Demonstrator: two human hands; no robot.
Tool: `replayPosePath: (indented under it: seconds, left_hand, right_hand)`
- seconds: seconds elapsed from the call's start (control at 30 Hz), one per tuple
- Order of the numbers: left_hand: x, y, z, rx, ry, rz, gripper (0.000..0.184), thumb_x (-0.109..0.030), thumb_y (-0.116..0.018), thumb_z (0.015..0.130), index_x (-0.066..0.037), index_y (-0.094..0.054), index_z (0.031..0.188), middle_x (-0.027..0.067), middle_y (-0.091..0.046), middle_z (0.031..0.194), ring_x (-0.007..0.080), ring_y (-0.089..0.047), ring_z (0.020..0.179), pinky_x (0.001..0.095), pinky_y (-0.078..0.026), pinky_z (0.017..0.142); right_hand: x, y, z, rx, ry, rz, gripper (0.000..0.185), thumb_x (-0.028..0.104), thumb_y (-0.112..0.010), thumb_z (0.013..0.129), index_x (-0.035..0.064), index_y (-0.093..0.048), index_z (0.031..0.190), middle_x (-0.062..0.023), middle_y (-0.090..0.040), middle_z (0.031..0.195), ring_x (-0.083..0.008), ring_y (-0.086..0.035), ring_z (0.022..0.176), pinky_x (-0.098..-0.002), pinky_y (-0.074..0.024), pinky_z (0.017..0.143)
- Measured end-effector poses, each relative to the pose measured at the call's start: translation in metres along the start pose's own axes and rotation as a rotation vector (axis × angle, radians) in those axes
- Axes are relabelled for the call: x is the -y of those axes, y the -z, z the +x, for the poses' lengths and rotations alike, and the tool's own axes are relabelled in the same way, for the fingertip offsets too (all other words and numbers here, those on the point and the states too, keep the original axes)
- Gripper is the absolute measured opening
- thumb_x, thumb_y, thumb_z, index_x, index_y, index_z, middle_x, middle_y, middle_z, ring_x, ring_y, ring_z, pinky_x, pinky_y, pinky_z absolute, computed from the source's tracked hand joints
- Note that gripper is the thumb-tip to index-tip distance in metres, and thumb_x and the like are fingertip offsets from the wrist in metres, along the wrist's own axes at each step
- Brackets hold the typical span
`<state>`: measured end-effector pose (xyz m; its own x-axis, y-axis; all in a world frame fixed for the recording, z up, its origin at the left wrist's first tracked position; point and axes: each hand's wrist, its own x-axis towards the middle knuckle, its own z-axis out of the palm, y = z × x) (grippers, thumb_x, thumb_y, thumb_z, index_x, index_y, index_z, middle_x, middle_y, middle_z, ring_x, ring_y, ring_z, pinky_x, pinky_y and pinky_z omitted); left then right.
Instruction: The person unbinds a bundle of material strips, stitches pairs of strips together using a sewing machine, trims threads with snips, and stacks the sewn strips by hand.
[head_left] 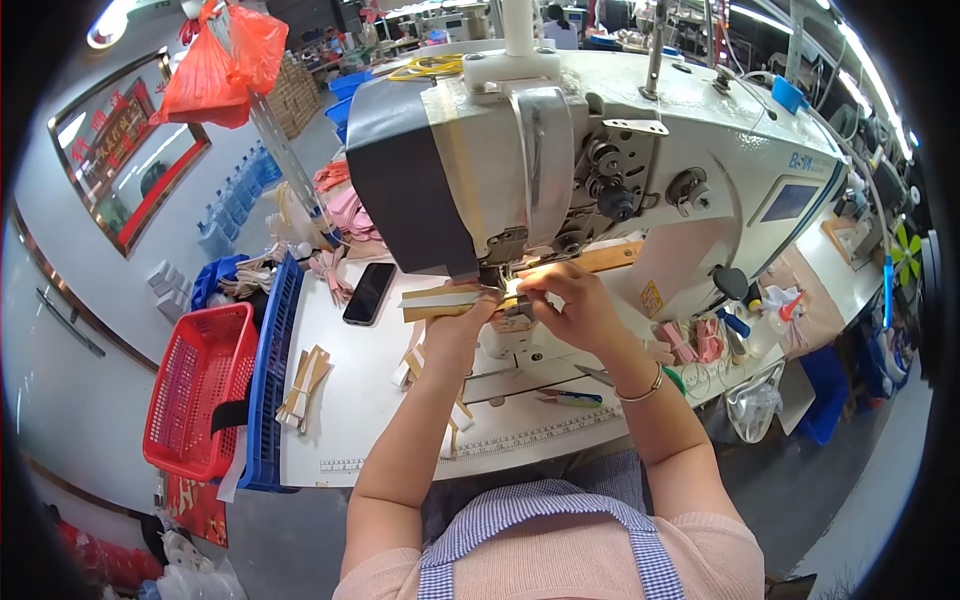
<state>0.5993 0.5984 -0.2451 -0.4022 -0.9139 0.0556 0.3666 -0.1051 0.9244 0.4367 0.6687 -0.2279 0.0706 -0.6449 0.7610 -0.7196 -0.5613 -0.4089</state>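
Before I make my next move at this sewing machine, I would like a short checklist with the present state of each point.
1. Left hand holding the tan-and-white strip: ok.
2. Right hand close to the stitching area of the sewing machine: ok.
3. Both hands clear of the needle: cannot tell; it is too small to make out.
4. Strip layers aligned at the stitching point: cannot tell; the hands partly hide it.
5. Phone out from under the hands: ok, it lies to their left.
6. Loose tools put away: not ok; a blue-green-handled tool lies in front.
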Motion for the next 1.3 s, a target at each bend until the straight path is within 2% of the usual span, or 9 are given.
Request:
replayPosePath:
  seconds: [0.03, 0.1, 0.17, 0.23, 0.3, 0.4, 0.93, 1.0, 1.3]
  left_hand:
    - [0.002, 0.000, 0.000, -0.021, 0.004, 0.005, 0.036, -0.001, -0.063, 0.077, -0.002, -0.044, 0.108, 0.0086, -0.057, 0.093, 0.0147, -0.059, 0.083, 0.0221, -0.051, 0.064]
    - [0.005, -0.001, -0.001, -0.022, -0.020, -0.041, 0.033, -0.005, -0.065, 0.076, 0.000, -0.047, 0.103, 0.0087, -0.058, 0.091, 0.0136, -0.059, 0.078, 0.0212, -0.050, 0.065]
    - [0.007, 0.001, 0.000, -0.023, -0.043, -0.089, 0.032, -0.009, -0.067, 0.074, 0.002, -0.049, 0.099, 0.0088, -0.058, 0.089, 0.0125, -0.058, 0.074, 0.0204, -0.048, 0.065]
    - [0.010, 0.005, 0.005, -0.003, -0.024, -0.081, 0.033, 0.001, -0.061, 0.076, 0.001, -0.046, 0.105, 0.0104, -0.057, 0.093, 0.0167, -0.060, 0.081, 0.0239, -0.051, 0.065]
    - [0.014, 0.008, 0.011, 0.015, -0.034, -0.087, 0.030, 0.002, -0.059, 0.076, 0.002, -0.047, 0.103, 0.0107, -0.058, 0.092, 0.0173, -0.060, 0.081, 0.0248, -0.051, 0.066]
    - [0.015, 0.006, 0.012, 0.004, -0.042, -0.102, 0.024, 0.003, -0.057, 0.076, 0.003, -0.049, 0.099, 0.0112, -0.058, 0.091, 0.0182, -0.060, 0.080, 0.0262, -0.051, 0.067]
    - [0.011, 0.007, 0.015, 0.068, -0.023, -0.107, 0.022, 0.004, -0.054, 0.077, 0.001, -0.052, 0.098, 0.0084, -0.058, 0.090, 0.0156, -0.059, 0.077, 0.0244, -0.051, 0.064]
    - [0.011, 0.007, 0.016, 0.051, -0.011, -0.114, 0.022, 0.004, -0.054, 0.077, 0.001, -0.052, 0.099, 0.0084, -0.058, 0.090, 0.0158, -0.059, 0.077, 0.0244, -0.051, 0.065]
    - [0.017, 0.010, 0.020, 0.020, 0.010, -0.084, 0.024, 0.001, -0.054, 0.078, 0.001, -0.052, 0.103, 0.0091, -0.058, 0.095, 0.0166, -0.058, 0.081, 0.0255, -0.051, 0.067]
  right_hand:
    - [-0.001, -0.001, 0.000, 0.006, 0.004, 0.004, 0.022, -0.004, -0.059, 0.068, 0.0056, -0.062, 0.088, -0.0080, -0.064, 0.087, -0.0230, -0.060, 0.078, -0.0307, -0.0490, 0.069]
    - [-0.002, -0.003, 0.000, -0.046, 0.025, 0.037, 0.020, 0.000, -0.059, 0.068, 0.0057, -0.061, 0.087, -0.0087, -0.062, 0.088, -0.0226, -0.058, 0.071, -0.0304, -0.0480, 0.061]
    - [-0.002, -0.004, 0.001, -0.058, 0.013, 0.043, 0.019, -0.002, -0.059, 0.069, 0.0056, -0.062, 0.086, -0.0087, -0.063, 0.084, -0.0218, -0.059, 0.071, -0.0292, -0.0480, 0.063]
    - [-0.002, -0.006, 0.002, -0.071, 0.001, 0.048, 0.019, -0.003, -0.059, 0.069, 0.0055, -0.063, 0.086, -0.0087, -0.064, 0.080, -0.0210, -0.060, 0.070, -0.0281, -0.0480, 0.064]
    - [-0.003, -0.008, 0.002, -0.066, -0.110, 0.041, 0.016, -0.002, -0.060, 0.069, 0.0048, -0.064, 0.084, -0.0089, -0.064, 0.078, -0.0182, -0.060, 0.066, -0.0267, -0.0469, 0.060]
    - [-0.003, -0.011, 0.004, -0.085, -0.160, 0.025, 0.014, -0.001, -0.061, 0.070, 0.0039, -0.064, 0.082, -0.0092, -0.065, 0.077, -0.0159, -0.059, 0.063, -0.0254, -0.0459, 0.057]
    - [-0.006, -0.018, 0.002, -0.130, -0.155, 0.024, 0.015, -0.001, -0.059, 0.070, 0.0031, -0.064, 0.084, -0.0103, -0.065, 0.082, -0.0186, -0.062, 0.069, -0.0261, -0.0485, 0.064]
    - [-0.005, -0.020, 0.003, -0.192, -0.139, 0.053, 0.011, 0.002, -0.060, 0.069, 0.0033, -0.064, 0.080, -0.0101, -0.062, 0.073, -0.0204, -0.059, 0.061, -0.0283, -0.0465, 0.055]
    - [-0.003, -0.021, 0.004, -0.218, -0.161, 0.053, 0.010, 0.002, -0.060, 0.070, 0.0040, -0.064, 0.079, -0.0081, -0.061, 0.069, -0.0190, -0.058, 0.061, -0.0264, -0.0460, 0.056]
